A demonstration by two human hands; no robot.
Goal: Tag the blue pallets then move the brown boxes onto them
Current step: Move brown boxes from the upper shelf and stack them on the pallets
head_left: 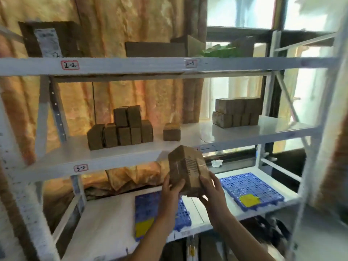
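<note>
Both hands hold one brown box (186,168) tilted in the air, in front of the middle shelf's edge. My left hand (172,187) grips its left side and my right hand (211,187) its right side. Below on the lower shelf lie two blue pallets, each with a yellow tag: the left pallet (146,208) partly hidden by my left arm, the right pallet (250,189) in plain sight. On the middle shelf stand a stack of brown boxes (120,129) at the left, a single brown box (171,131) in the middle, and another stack (237,112) at the right.
The white metal rack (131,65) carries labels "2-2" and "3-2" on its beams. Cardboard cartons (156,48) and green leaves (220,50) sit on the top shelf. Orange curtains hang behind, and a window is at the right.
</note>
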